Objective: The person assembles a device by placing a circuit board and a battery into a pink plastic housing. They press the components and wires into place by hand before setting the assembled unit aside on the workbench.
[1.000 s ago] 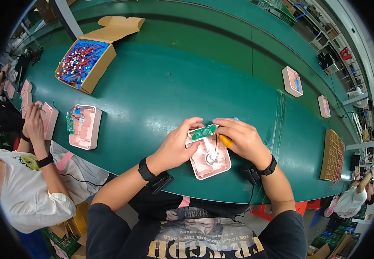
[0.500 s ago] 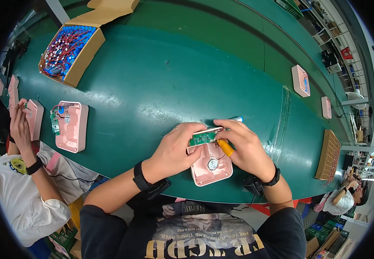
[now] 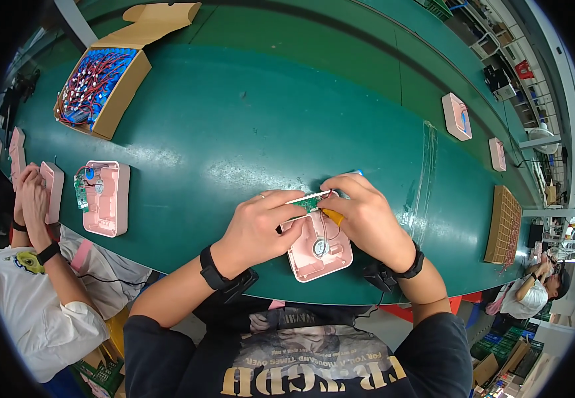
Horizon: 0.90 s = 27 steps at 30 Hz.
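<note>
My left hand (image 3: 265,224) pinches the left end of a green circuit board (image 3: 308,204) with a white strip along its far edge. The board is tilted above an open pink plastic housing (image 3: 322,266). At the board's right end, the curled fingers of my right hand (image 3: 369,213) hold a yellow-handled tool (image 3: 333,215), its tip hidden. Thin wires run between the board area and a round silver part (image 3: 321,248) inside the housing. A blue cylinder end (image 3: 357,172) shows just beyond my right fingers.
An open carton (image 3: 125,89) of blue battery packs with red leads stands far left. Another pink housing (image 3: 123,199) with a board lies left, near a co-worker's hands (image 3: 32,199). Right are two pink housings (image 3: 458,117) and a cardboard grid tray (image 3: 501,225).
The board has tipped, so less of its green face shows. My right fingers have closed in over the yellow-handled tool. The co-worker's hands have come together. The whole view has shifted slightly.
</note>
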Motion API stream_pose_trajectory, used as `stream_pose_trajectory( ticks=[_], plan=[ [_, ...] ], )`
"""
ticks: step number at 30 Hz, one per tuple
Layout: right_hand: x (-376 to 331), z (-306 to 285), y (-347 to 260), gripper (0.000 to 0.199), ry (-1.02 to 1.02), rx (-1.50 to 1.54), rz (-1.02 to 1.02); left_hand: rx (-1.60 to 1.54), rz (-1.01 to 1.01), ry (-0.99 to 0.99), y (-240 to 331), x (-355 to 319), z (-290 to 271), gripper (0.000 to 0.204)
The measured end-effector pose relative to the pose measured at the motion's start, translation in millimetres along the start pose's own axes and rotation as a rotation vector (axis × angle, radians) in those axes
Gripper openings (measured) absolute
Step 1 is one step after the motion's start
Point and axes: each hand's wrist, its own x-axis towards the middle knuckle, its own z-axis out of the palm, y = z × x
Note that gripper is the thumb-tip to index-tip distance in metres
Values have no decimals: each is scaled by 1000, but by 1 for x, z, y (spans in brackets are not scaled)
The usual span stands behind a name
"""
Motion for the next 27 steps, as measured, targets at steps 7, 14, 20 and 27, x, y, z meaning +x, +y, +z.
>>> stream_pose_trajectory(
  ticks=[7, 14, 20, 27],
  plan=[
    [2, -9, 7, 27, -74, 59, -28, 53, -5, 16, -3, -3, 1, 15],
    [5, -28, 37, 36, -73, -107, -23, 115, 12, 58, 1, 0, 0, 12],
    [5, -36, 30, 36, -114, 4, 72, 146, -31, 90, -1, 3, -3, 8],
    [5, -21, 50, 30, -241, 816, 519, 50, -167, 224, -9, 2, -6, 7]
  ],
)
